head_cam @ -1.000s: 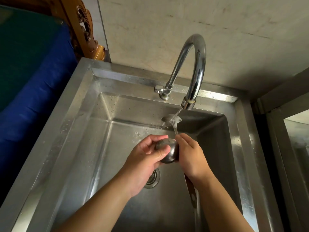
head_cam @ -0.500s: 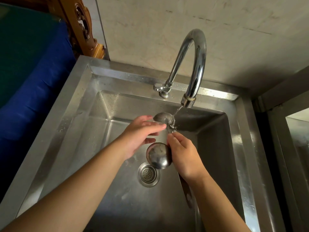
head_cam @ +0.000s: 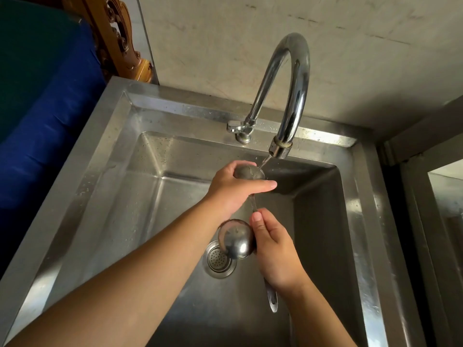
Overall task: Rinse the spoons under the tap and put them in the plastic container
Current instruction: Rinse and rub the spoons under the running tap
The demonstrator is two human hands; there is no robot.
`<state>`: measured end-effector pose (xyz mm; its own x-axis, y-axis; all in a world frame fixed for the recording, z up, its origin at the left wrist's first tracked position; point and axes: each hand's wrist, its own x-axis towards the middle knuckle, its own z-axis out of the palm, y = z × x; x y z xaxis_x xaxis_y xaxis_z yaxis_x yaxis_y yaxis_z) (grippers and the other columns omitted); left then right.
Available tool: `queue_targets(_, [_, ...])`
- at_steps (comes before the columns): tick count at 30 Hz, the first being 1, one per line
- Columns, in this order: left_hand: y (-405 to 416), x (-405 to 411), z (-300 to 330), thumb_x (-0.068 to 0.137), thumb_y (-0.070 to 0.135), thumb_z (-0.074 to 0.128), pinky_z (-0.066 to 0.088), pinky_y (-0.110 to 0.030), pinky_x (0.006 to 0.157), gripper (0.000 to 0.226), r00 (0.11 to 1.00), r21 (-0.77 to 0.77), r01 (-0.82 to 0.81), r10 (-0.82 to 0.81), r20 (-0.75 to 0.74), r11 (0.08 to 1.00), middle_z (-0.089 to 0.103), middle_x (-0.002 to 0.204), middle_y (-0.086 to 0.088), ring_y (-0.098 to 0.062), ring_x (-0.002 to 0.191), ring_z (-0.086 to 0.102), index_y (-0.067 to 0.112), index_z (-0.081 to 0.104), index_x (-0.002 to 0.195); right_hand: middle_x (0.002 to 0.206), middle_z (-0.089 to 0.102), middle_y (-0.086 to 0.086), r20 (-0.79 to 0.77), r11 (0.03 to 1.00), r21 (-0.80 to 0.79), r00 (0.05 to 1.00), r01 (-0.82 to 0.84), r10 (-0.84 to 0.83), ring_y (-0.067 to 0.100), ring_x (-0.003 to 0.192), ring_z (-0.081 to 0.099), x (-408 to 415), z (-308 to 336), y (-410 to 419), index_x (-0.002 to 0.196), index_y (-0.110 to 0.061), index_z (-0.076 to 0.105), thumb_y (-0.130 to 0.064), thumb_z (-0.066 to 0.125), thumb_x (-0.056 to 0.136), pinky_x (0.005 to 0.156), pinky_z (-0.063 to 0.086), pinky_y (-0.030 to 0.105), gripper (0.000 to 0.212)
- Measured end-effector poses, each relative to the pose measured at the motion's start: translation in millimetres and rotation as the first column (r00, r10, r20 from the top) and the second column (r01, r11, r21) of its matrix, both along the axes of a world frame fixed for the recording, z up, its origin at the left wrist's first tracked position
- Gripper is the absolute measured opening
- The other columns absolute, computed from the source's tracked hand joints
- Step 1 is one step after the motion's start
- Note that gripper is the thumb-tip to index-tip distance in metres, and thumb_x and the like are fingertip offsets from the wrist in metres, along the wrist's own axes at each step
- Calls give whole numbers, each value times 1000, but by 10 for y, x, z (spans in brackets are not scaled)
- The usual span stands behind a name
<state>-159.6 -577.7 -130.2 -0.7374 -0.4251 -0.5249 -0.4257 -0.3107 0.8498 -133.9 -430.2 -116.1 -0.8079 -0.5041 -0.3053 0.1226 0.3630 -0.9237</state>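
Over the steel sink (head_cam: 105,186), my right hand (head_cam: 275,249) grips two metal spoons by their handles. One spoon's bowl (head_cam: 249,172) is up under the thin stream from the curved tap (head_cam: 288,96). My left hand (head_cam: 233,189) is wrapped around that bowl, thumb under, fingers over it. The second, larger spoon's round bowl (head_cam: 236,240) hangs beside my right thumb, above the drain. A handle end (head_cam: 271,296) sticks out below my right wrist. No plastic container is in view.
The drain strainer (head_cam: 219,261) sits in the middle of the sink floor. A blue cushion (head_cam: 45,116) and carved wooden furniture (head_cam: 120,38) lie left of the sink. A metal cabinet edge (head_cam: 426,196) stands at the right. A plain wall rises behind the tap.
My left hand has moved up from the larger spoon bowl to the bowl under the tap and closed around it. My right hand has barely moved.
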Motion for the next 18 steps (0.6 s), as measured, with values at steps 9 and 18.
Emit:
queue_targets(9, [74,-138,83,64,13,88,54,-34,81,31,998,364,-59,44,51,930,71,84,-1,-19,87,68,18,70,89,61,45,-14,-8,1000,18,1000,20,-20,5,59,38,83,-124,97,72,-17,51,-22,44,108,55,36,15,37])
queue_targets(18, [-22,-176,189,94,39,67,55,-33,74,26,988,554,-107,24,155,826,78,80,-2,-16,90,70,14,73,88,66,41,-8,126,995,-91,992,32,-21,6,62,35,108,-94,96,69,-22,48,-34,46,101,56,35,14,34])
